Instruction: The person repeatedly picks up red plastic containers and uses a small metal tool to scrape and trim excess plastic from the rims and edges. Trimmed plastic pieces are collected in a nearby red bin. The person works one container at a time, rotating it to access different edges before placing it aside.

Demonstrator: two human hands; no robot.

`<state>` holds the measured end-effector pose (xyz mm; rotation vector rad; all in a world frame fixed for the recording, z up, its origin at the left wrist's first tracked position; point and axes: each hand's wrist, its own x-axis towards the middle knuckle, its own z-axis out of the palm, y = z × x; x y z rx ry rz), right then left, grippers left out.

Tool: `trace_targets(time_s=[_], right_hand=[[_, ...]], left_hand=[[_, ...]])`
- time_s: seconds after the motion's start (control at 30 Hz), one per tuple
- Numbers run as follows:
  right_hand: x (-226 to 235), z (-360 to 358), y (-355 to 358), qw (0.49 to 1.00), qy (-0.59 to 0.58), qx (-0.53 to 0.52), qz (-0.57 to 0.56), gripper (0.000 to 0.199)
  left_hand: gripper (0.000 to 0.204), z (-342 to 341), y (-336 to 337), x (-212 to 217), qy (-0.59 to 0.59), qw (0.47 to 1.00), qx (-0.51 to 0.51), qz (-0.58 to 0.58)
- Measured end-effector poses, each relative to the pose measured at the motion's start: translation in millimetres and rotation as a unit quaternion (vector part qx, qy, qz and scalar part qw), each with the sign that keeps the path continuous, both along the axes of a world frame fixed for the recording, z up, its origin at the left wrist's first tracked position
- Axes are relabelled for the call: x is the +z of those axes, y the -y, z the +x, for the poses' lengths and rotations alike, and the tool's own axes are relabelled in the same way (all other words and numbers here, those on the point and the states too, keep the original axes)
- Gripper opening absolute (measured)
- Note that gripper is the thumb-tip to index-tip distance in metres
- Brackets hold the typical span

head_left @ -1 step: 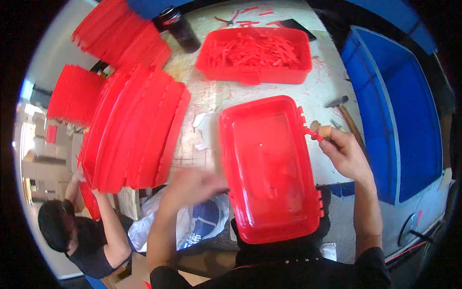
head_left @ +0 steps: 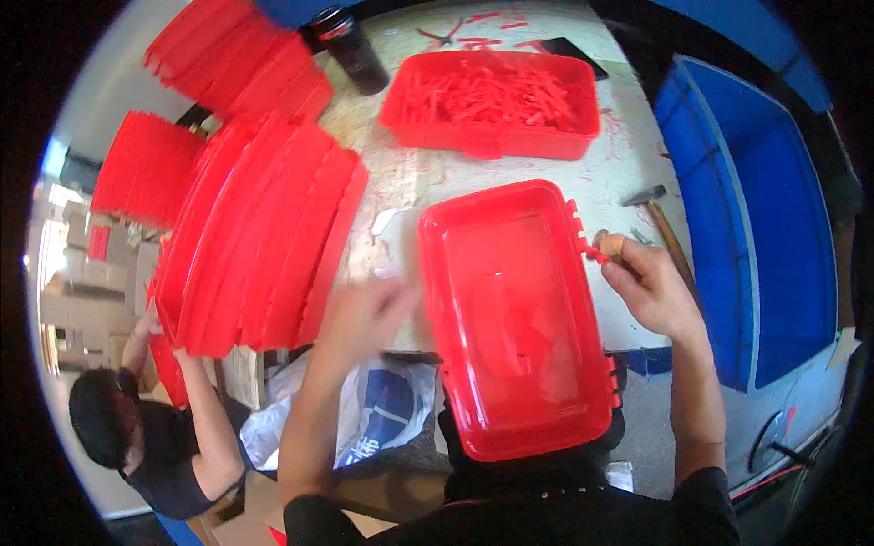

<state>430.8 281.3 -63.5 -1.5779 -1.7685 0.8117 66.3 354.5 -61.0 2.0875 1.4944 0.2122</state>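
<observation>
A shallow red plastic box (head_left: 496, 300), its hollow side up, lies tilted across the near edge of the table, its near end over my lap. Along its right side stand small hinge tabs. There my right hand (head_left: 657, 287) pinches a small red plastic piece (head_left: 594, 255) between thumb and forefinger, against or close to the upper tabs. A tan wrap covers one fingertip. Off the box's left side, my left hand (head_left: 364, 314) is smeared by motion, so its fingers cannot be made out.
Beyond stands a red bin (head_left: 487, 141) of loose red strips. Stacked red trays (head_left: 273, 237) crowd the left, where another person (head_left: 173, 455) works. A hammer (head_left: 669, 232) and a blue crate (head_left: 724, 164) are at right; a dark tumbler (head_left: 355, 55) and pliers (head_left: 443, 36) are at the back.
My left hand has moved away from the box's left edge, a little farther over the table. The right hand keeps its pinch at the tabs. The whole view has shifted slightly.
</observation>
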Motion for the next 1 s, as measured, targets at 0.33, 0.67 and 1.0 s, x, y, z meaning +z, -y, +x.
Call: trace_targets(time_s=[0.33, 0.67, 1.0], right_hand=[[-43, -71, -86, 0.935, 0.319, 0.122, 0.096, 0.019], [-72, -89, -81, 0.927, 0.346, 0.09, 0.111, 0.021], [-80, -88, -73, 0.933, 0.336, 0.066, 0.114, 0.019]], left_hand=[[0.033, 84, -139, -80, 0.024, 0.977, -0.202, -0.065], [0.03, 88, -112, -76, 0.009, 0.969, -0.231, -0.087], [0.033, 93, -109, -73, -0.01, 0.971, -0.229, -0.062]])
